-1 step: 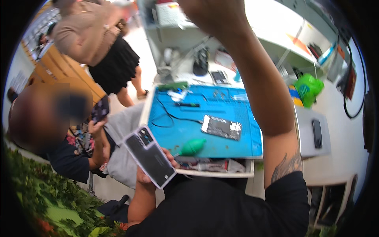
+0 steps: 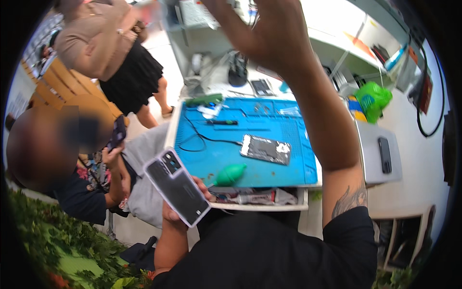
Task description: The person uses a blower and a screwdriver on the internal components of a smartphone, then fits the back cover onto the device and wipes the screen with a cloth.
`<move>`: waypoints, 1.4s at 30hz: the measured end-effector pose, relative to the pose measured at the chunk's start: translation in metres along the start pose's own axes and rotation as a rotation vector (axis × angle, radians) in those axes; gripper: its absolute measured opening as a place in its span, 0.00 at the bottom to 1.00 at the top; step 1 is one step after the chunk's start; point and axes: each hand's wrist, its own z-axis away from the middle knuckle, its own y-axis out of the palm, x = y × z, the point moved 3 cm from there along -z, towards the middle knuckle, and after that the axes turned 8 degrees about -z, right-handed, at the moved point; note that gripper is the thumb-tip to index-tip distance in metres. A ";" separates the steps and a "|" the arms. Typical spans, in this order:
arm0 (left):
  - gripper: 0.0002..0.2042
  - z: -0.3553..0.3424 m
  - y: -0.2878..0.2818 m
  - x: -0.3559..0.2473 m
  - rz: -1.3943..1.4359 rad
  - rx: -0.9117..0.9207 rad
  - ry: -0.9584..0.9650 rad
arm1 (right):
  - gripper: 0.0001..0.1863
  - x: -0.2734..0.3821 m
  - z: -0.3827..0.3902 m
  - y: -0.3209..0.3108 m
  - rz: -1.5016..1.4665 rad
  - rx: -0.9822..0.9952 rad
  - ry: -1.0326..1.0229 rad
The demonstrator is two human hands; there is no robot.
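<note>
My left hand (image 2: 172,212) grips a phone (image 2: 180,190) in a pale purple-edged case, its camera side showing, left of the work mat. My right hand (image 2: 272,41) is raised over the far side of the bench, its thumb spread from the palm; its fingertips pass out of the top. I see nothing in it. On the blue work mat (image 2: 202,164) lies a dark, silver-patched phone-shaped part (image 2: 265,149) with a black cable (image 2: 207,140) reaching its left end. A green air blower bulb (image 2: 231,174) rests near the mat's front edge.
A black pen-like tool (image 2: 222,122) lies at the mat's back left. Below the mat, an open drawer (image 2: 284,208) holds tubes. A dark phone (image 2: 384,155) and a green plastic bag (image 2: 374,99) are at right. A seated person (image 2: 91,197) holds a phone at left; another person (image 2: 103,48) stands behind.
The view has shifted slightly. More of my raised right hand now shows, with its thumb spread. My left hand keeps hold of the phone.
</note>
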 end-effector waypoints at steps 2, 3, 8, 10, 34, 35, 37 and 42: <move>0.54 -0.007 -0.002 0.001 0.003 -0.003 0.003 | 0.33 0.038 0.093 -0.033 -0.051 0.196 -0.023; 0.54 -0.015 -0.002 0.003 0.016 0.037 -0.015 | 0.39 0.035 0.142 -0.043 -0.068 0.407 0.210; 0.53 -0.054 -0.004 0.015 -0.016 0.101 -0.049 | 0.60 0.031 0.286 -0.058 -0.020 0.837 0.639; 0.53 -0.060 0.004 0.022 -0.032 0.075 -0.083 | 0.62 0.029 0.301 -0.051 -0.030 0.895 0.674; 0.50 -0.019 0.009 0.007 -0.185 0.166 -0.071 | 0.28 -0.093 0.264 0.022 0.068 0.678 0.427; 0.50 -0.026 0.013 0.007 -0.206 0.202 -0.074 | 0.30 -0.107 0.264 0.020 0.086 0.707 0.430; 0.50 -0.032 0.014 0.013 -0.212 0.240 -0.089 | 0.35 -0.112 0.264 0.011 0.134 0.685 0.388; 0.49 -0.024 0.003 0.009 -0.214 0.203 -0.096 | 0.50 -0.035 0.267 -0.010 -0.044 0.685 0.442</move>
